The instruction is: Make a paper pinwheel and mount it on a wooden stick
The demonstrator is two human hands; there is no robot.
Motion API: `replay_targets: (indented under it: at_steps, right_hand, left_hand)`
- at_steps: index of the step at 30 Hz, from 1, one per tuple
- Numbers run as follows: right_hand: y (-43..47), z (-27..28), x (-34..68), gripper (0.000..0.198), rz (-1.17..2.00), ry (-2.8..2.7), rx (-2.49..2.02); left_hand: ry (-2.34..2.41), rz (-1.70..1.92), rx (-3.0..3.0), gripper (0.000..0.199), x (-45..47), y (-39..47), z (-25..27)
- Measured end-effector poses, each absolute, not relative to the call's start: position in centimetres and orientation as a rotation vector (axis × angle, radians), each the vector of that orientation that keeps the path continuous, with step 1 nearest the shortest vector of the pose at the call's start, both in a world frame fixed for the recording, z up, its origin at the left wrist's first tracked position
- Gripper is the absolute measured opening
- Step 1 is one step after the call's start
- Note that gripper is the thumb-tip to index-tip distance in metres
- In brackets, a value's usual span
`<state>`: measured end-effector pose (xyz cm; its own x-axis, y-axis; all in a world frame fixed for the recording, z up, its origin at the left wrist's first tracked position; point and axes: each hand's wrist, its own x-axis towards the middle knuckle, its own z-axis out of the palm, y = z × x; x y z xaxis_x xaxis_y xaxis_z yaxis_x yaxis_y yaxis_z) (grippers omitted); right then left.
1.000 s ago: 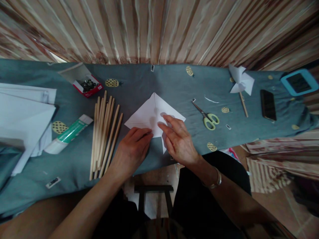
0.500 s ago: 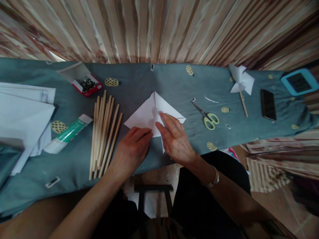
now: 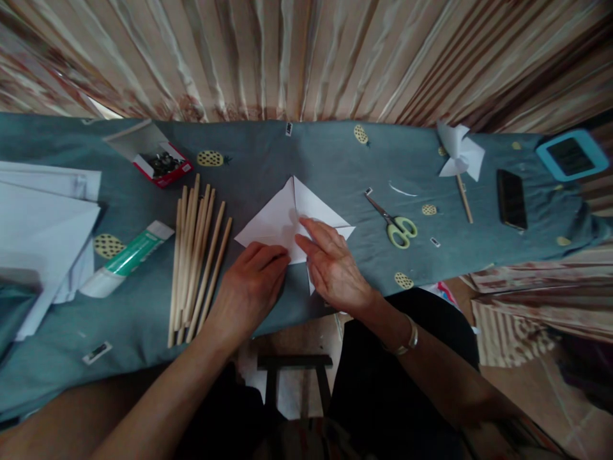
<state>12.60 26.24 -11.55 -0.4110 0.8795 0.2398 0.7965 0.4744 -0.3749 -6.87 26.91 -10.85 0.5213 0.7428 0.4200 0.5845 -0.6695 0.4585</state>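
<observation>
A white sheet of paper (image 3: 269, 219), cut along some lines into pointed flaps, lies on the cloth-covered table in front of me. My left hand (image 3: 253, 275) pinches its lower left edge, fingertips pressed together. Stretched across the right part of the paper, my right hand (image 3: 335, 265) rests its fingers near the centre, holding it down. The palm and fingers cover the lower right of the sheet. To the right lie scissors with green handles (image 3: 401, 232), their blades pointing to the upper left.
Several wooden sticks (image 3: 196, 255) lie left of my hands, beside a green and white glue tube (image 3: 129, 259). Further off are a box of metal clips (image 3: 163, 163), stacked paper (image 3: 43, 223), a paper pinwheel (image 3: 462, 153), a phone (image 3: 511, 199) and a blue-framed device (image 3: 572, 156).
The whole scene has shifted slightly left as my head moved. Both hands keep their places on the paper, with hardly any movement.
</observation>
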Motion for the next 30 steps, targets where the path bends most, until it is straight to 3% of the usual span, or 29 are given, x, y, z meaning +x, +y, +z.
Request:
replay_targets:
  at_steps: [11, 18, 30]
  right_hand:
    - [28.1, -10.4, 14.7, 0.036, 0.652, -2.040, -1.422]
    - [29.1, -10.2, 16.4, 0.047, 0.367, -2.062, -1.572]
    - [28.4, -9.8, 17.4, 0.042, 0.321, -2.028, -1.601]
  left_hand:
    - [1.118, 0.850, 2.526, 0.020, -7.0, 27.0, -10.9]
    - [1.104, 0.884, 2.549, 0.018, -7.0, 27.0, -10.9]
    - [1.113, 0.956, 2.570, 0.017, -7.8, 27.1, -11.2]
